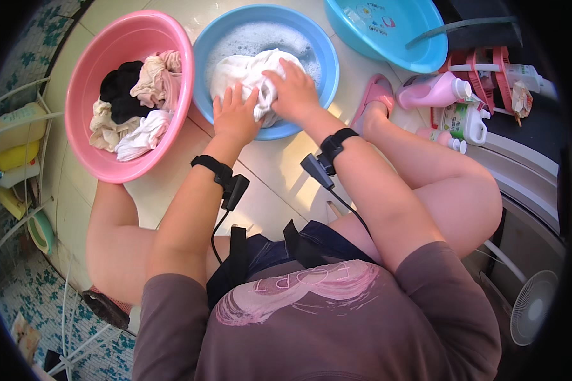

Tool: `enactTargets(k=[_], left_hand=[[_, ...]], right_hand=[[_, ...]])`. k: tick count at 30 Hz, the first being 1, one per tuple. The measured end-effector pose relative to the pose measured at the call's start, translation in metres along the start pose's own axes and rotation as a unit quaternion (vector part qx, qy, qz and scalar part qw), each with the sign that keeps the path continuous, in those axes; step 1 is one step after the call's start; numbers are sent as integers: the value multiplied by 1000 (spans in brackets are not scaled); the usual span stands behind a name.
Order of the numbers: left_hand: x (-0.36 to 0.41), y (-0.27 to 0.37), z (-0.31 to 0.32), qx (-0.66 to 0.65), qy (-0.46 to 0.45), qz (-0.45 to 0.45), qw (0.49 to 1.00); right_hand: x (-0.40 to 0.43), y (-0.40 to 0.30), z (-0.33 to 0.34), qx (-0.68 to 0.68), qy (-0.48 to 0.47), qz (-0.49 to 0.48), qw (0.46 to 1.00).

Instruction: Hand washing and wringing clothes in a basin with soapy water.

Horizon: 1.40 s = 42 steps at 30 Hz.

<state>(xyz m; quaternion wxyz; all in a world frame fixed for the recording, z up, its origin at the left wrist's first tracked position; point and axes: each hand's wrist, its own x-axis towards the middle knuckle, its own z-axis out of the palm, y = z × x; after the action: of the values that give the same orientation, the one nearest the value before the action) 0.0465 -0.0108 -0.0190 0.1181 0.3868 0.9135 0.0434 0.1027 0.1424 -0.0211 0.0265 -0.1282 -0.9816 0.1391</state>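
Note:
A wet white cloth [240, 71] lies bunched in a blue plastic basin [330, 71] of sudsy water [262, 35]. My left hand [236, 114] rests on the cloth's near left side, fingers spread. Bunched fabric is under the curled fingers of my right hand [295, 93], at the cloth's right side; its fingertips press into a fold. The lower part of the cloth is hidden by my hands and the water. To the left, a pink plastic basin [83, 138] holds a black garment [124, 90], a beige-pink garment [157, 81], a cream garment [107, 128] and a white-pink garment [145, 135].
A turquoise basin [386, 33] stands at the upper right. Beside my pink slipper [374, 95] are a pink detergent bottle [431, 89], a white-green jug [462, 124] and a red plastic basket [476, 81]. A wire rack [47, 114] with bottles stands left; a small fan [534, 307] is lower right.

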Motion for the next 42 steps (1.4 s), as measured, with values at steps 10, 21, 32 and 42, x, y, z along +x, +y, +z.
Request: enactTargets(k=[10, 21, 32, 42], left_hand=[[50, 6, 38, 57, -270, -62, 959], [26, -4, 17, -4, -246, -58, 967], [13, -1, -59, -534, -30, -193, 823], [-46, 50, -208, -747, 135, 1, 651]], right_hand=[[35, 8, 53, -78, -269, 71, 957], [24, 28, 39, 79, -294, 77, 949], [33, 2, -90, 468, -284, 229, 805], [3, -69, -229, 441, 175, -61, 878]])
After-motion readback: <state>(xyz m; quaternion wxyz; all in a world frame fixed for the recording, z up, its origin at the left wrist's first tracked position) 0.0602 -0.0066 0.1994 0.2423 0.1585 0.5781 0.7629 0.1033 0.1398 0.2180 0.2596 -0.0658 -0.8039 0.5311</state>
